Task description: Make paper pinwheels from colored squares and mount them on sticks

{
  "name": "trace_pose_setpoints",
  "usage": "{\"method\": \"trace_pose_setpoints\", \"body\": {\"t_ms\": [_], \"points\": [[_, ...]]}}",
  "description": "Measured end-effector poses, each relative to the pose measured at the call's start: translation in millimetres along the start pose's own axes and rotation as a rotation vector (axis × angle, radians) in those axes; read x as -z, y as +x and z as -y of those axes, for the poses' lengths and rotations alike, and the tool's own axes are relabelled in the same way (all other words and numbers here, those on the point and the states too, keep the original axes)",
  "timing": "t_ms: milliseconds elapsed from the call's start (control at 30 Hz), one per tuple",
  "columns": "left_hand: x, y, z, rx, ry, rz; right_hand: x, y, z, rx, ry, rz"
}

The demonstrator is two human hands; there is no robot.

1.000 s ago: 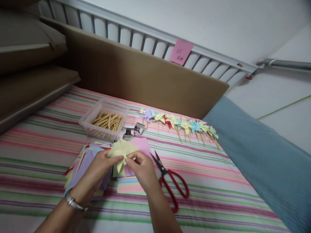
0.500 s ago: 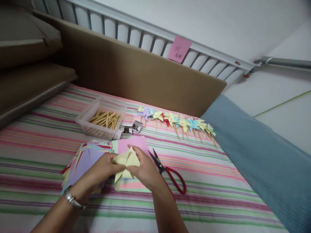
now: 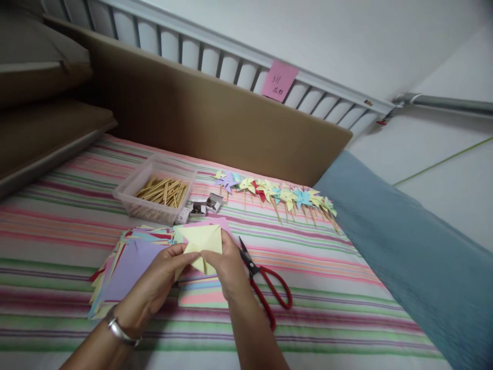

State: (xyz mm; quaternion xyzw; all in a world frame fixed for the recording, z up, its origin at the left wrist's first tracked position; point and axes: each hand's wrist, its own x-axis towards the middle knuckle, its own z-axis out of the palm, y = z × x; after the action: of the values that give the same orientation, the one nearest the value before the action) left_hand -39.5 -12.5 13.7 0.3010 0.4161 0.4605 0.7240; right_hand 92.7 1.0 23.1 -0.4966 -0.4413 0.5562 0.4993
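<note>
Both my hands pinch a pale yellow paper square (image 3: 202, 242) with cut flaps, held just above the striped sheet. My left hand (image 3: 159, 280) grips its left edge with thumb and fingers; a silver bracelet sits on that wrist. My right hand (image 3: 227, 267) closes on the paper's right side and lower point. Under my hands lies a spread pile of coloured paper squares (image 3: 129, 262), purple on top, with a pink sheet (image 3: 215, 223) behind the yellow piece.
Red-handled scissors (image 3: 265, 285) lie just right of my right hand. A clear tub of wooden sticks (image 3: 156, 192), small boxes of pins (image 3: 204, 205) and a row of finished paper pinwheels (image 3: 275, 195) lie further back. A brown board, railing and blue pillow (image 3: 404, 262) border the bed.
The yellow paper's flaps have been folded inward, so it looks flatter and squarer now. Both hands stayed on it, shifting slightly left with the view.
</note>
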Motion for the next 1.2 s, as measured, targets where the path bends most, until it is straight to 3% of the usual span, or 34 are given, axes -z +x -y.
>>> {"method": "trace_pose_setpoints", "body": {"t_ms": [167,300,433,567,667,900,1200], "points": [[0.9,2.0,4.3,-0.047,0.063,-0.102,-9.4,-4.1,-2.2,0.030,0.010,0.004],[5.6,1.3,-6.4,-0.052,0.039,-0.160,-2.2,-0.9,-5.8,0.010,-0.017,0.037],[17.4,0.2,-19.0,-0.057,0.022,-0.169,11.7,3.0,-8.2,0.190,-0.221,-0.010],[27.2,-1.3,-24.6,-0.052,0.019,-0.112,19.2,0.9,-3.3,0.419,-0.452,0.174],[28.2,-3.0,-25.9,-0.042,0.013,-0.092,19.8,-1.5,1.8,0.488,-0.565,0.300],[27.3,-1.8,-21.5,-0.024,0.108,-0.077,15.3,-2.0,4.7,0.304,-0.470,0.328],[21.5,4.7,-14.5,-0.061,0.196,-0.135,5.3,0.3,-5.4,0.076,-0.317,0.215]]}}
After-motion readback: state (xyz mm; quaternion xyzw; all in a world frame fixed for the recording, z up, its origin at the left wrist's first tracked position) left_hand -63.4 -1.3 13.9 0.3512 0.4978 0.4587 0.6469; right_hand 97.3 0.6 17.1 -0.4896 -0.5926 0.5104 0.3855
